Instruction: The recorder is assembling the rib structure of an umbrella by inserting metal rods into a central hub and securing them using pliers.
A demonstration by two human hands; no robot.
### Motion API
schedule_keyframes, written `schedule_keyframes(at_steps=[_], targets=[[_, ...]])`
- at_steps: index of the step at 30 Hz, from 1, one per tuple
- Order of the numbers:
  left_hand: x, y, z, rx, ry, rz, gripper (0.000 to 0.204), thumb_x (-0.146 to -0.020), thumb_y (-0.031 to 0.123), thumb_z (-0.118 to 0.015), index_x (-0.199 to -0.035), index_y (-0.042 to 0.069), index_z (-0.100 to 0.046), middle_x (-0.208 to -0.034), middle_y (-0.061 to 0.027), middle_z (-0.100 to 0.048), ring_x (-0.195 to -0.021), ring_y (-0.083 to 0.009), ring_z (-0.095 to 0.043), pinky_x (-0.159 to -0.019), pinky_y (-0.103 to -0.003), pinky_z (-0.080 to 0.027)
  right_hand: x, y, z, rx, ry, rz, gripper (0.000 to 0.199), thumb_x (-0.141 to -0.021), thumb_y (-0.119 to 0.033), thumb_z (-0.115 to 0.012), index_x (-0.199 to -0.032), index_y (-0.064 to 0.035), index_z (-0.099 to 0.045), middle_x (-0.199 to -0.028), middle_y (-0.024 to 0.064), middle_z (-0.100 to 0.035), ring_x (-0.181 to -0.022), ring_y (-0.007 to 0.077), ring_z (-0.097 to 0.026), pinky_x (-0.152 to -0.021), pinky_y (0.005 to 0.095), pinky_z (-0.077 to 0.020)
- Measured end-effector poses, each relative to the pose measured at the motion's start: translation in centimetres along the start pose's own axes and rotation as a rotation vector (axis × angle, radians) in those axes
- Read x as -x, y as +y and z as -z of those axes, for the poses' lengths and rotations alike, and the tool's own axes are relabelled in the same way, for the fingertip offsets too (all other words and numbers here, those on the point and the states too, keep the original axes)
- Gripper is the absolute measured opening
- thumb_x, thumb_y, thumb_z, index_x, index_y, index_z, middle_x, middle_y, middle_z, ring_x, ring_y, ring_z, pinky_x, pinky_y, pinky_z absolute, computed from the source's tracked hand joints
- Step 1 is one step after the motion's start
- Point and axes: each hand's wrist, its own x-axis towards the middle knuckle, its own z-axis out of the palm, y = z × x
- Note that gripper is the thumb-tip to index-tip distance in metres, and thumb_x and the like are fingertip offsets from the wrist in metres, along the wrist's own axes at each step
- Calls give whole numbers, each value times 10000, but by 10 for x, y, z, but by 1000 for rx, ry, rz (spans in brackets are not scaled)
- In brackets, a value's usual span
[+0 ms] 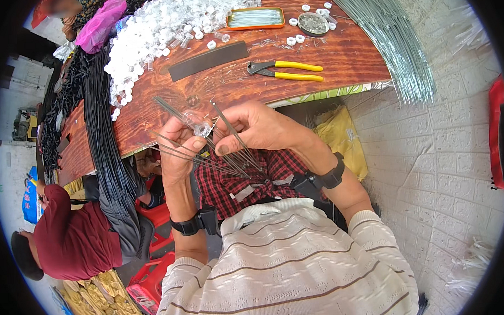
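In front of my chest, at the table's near edge, my left hand [179, 142] is closed around a small clear plastic piece [198, 124] and several thin metal rods [230, 165], which fan out over my lap. Beside it my right hand [256, 127] pinches one thin dark rod [224, 118] between thumb and fingers, its upper end pointing away from me. The fingertips of both hands nearly meet at the clear piece. Farther off on the table lie end-cutting pliers [298, 76] with yellow handles and a flat dark bar [207, 60].
A heap of clear and white plastic parts [148, 36] covers the table's far left. Behind the pliers are an orange-rimmed tray of wires [255, 17] and a round dish [313, 23]. Long metal rods [395, 47] overhang the right edge, black rods [101, 118] the left. A co-worker [74, 236] sits left.
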Motion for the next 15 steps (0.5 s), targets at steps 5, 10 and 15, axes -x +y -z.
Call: schedule_keyframes(at_steps=[5,10,15], targets=[[-3,1,-2,-4,-15,13,446,-691,205,-826,-1009,-14,-601,-940,-72,-645,-847,-157,-632,-783,-282,-508,2,1,1,11,16,7,217,-816,-198,-743,-892,-14,-656,-783,-15,-625,-730,55,-546,-656,226,-448],[-4,2,-2,-8,-46,21,461,-680,245,-839,-989,3,-597,-941,-50,-631,-843,-148,-623,-782,-275,-501,2,4,2,-22,10,38,219,-828,-206,-733,-884,-11,-649,-751,-39,-604,-684,35,-520,-611,208,-427],[-4,0,-3,-39,-11,-19,387,-714,149,-790,-1007,-22,-604,-951,-71,-635,-872,-146,-612,-808,-279,-481,3,3,-1,-62,54,9,198,-842,-175,-711,-905,-3,-635,-759,-23,-614,-711,48,-548,-641,222,-455]])
